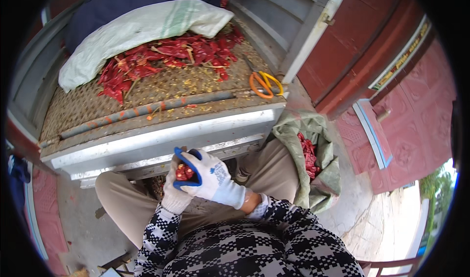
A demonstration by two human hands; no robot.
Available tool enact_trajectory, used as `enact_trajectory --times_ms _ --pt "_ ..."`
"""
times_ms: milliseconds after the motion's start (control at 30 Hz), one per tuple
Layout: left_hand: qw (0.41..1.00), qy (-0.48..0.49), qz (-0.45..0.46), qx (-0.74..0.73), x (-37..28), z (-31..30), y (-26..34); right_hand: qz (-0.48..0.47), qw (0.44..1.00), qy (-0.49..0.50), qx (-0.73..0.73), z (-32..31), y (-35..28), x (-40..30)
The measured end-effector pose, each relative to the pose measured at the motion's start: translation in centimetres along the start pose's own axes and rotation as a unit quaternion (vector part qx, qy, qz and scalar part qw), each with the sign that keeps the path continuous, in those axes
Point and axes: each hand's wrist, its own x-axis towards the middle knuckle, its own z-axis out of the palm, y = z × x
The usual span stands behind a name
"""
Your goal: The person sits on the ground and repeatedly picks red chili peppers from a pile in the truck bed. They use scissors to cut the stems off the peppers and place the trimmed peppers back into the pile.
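A small bunch of dried red chili peppers point(184, 172) shows between my two gloved hands, above my lap. My left hand point(175, 194), in a whitish knit glove, grips the bunch from the left. Over its right side curves my right hand point(214, 176), in a white glove with blue-coated fingers and thumb. Part of the left fingers and most of the bunch are hidden. Ahead, a pile of dried red chilies point(161, 58) with pale stems lies on the metal truck bed point(69, 106), partly under a white woven sack point(143, 27).
Orange-and-yellow-handled scissors point(265, 84) lie at the bed's right corner. An opened green woven sack point(293, 159) with red chilies inside stands by my right knee. A metal side panel point(312, 31) rises at right. Dark blue cloth point(139, 1) covers the back.
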Motion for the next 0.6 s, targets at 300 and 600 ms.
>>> enact_trajectory --times_ms 300,600 --pt "0.932 -0.134 -0.039 0.334 0.1 6.0 -0.1 -0.022 0.976 0.211 0.051 -10.5 4.2 -3.2" --pt "0.971 -0.05 -0.1 0.209 0.0 3.1 0.8 0.388 0.813 0.181 -0.396 -22.9 15.3 -14.8"
